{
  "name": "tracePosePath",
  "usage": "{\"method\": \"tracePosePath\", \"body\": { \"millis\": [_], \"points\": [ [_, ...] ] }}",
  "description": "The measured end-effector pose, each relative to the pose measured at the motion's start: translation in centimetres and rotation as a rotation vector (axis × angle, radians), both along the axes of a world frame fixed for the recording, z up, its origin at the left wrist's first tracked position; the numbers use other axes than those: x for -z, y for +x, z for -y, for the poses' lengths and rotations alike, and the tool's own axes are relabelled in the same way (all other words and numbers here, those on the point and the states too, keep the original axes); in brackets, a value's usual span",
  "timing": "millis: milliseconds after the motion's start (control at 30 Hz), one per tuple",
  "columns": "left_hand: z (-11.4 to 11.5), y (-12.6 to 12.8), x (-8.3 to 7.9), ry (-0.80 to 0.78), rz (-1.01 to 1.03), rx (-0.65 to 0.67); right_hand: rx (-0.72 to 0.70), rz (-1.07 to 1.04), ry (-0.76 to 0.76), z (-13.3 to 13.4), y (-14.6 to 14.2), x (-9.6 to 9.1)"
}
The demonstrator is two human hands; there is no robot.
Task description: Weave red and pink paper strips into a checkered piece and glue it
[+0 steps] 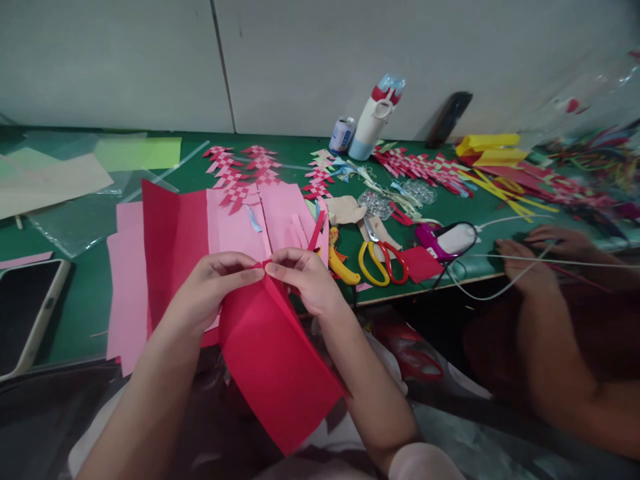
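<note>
A folded sheet of red paper (280,360) hangs over my lap, its top end pinched between my two hands. My left hand (220,283) is closed on the edge, thumb on top. Right beside it my right hand (300,273) pinches the same edge, the fingertips of both hands nearly touching. Behind them lie pink paper sheets (233,217) and another folded red sheet (175,233). Yellow-and-red-handled scissors (379,260) rest to the right of my right hand, with a yellow-handled tool (343,267) between.
Woven red-and-pink paper strips (233,177) lie along the green table (200,150). A bottle (375,123) and a can (343,135) stand at the back. A phone (30,313) lies at left. At right another person's hands (535,267) work near a white cable (505,219).
</note>
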State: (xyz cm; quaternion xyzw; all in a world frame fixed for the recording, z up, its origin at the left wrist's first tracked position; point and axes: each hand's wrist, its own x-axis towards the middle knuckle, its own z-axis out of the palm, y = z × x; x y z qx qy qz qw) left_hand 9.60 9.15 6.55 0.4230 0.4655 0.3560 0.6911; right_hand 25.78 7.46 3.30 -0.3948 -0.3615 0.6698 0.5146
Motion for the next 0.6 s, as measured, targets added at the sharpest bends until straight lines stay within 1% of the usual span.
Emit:
{"method": "tracePosePath", "body": {
  "millis": [100, 167, 300, 467, 600],
  "points": [
    [-0.1, 0.1, 0.1, -0.062, 0.038, -0.017, 0.035, -0.028, -0.017, 0.0, -0.1, 0.1],
    [-0.2, 0.2, 0.2, -0.069, 0.040, -0.022, 0.043, -0.028, -0.020, 0.0, 0.0, 0.1],
    [-0.3, -0.2, 0.4, -0.023, -0.023, -0.005, -0.017, 0.032, -0.010, -0.1, 0.4, 0.4],
    [-0.5, -1.0, 0.9, 0.032, -0.118, 0.112, -0.016, 0.084, 0.014, -0.2, 0.7, 0.7],
    [-0.5, -1.1, 0.9, 0.026, -0.131, 0.091, -0.002, 0.095, 0.032, -0.1, 0.5, 0.7]
  ]
}}
